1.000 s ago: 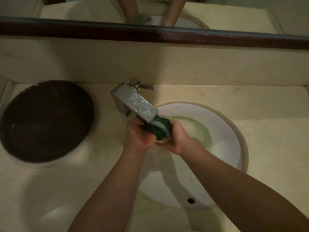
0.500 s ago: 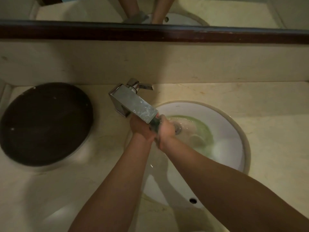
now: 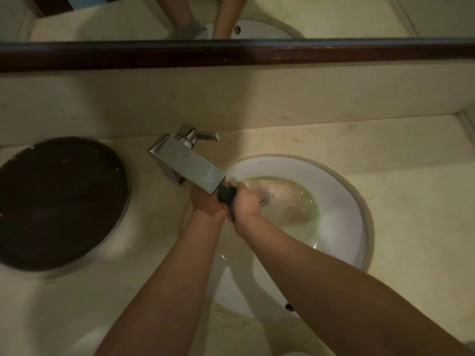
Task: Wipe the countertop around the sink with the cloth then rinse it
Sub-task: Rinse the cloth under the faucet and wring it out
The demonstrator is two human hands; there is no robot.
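A dark green cloth (image 3: pixel 227 195) is squeezed between my two hands just under the spout of the square chrome faucet (image 3: pixel 189 167). My left hand (image 3: pixel 207 202) grips it from the left and my right hand (image 3: pixel 246 201) grips it from the right. Most of the cloth is hidden inside my fists. Both hands hover over the left part of the white round sink (image 3: pixel 341 191), where greenish water pools around the drain (image 3: pixel 262 199). The beige countertop (image 3: pixel 411 201) surrounds the sink.
A dark round tray or lid (image 3: pixel 56 201) lies on the counter left of the faucet. A dark wooden mirror frame (image 3: pixel 231 53) runs along the back above the beige backsplash. The overflow hole (image 3: pixel 289 307) is at the sink's near rim.
The cloth, bunched and showing bright green a second ago, is now pressed tight between both fists closer under the spout. Greenish water has spread in the basin.
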